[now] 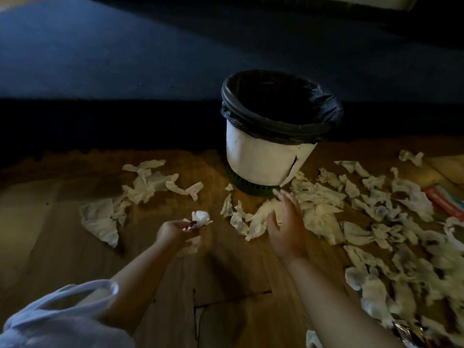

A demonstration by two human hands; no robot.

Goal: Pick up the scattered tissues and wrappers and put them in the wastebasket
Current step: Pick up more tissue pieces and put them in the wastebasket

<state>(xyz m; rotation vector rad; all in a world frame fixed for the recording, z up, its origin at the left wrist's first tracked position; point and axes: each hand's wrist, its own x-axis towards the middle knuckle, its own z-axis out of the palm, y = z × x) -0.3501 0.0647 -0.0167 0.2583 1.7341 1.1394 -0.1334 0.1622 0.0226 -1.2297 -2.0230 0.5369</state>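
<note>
The floor (75, 247) fills the lower half of the frame, and tissues (371, 232) litter it. A thick drift runs from the centre to the right edge and lower right, with a thinner scatter at centre left. By our reckoning the job is barely begun and nearly all of it is left.

The bin (271, 156) stands upright just above centre, its black liner folded over the rim. Its inside is too dark for us to tell what has gone in.

A red wrapper (444, 199) lies at the right edge among the tissues.

Our right hand (286, 227) is spread flat, fingers straight and holding nothing, over the tissues just below the bin's base. Our left hand (175, 231), to its left, pinches a wad (200, 218) of tissue that is not yet binned.
</note>
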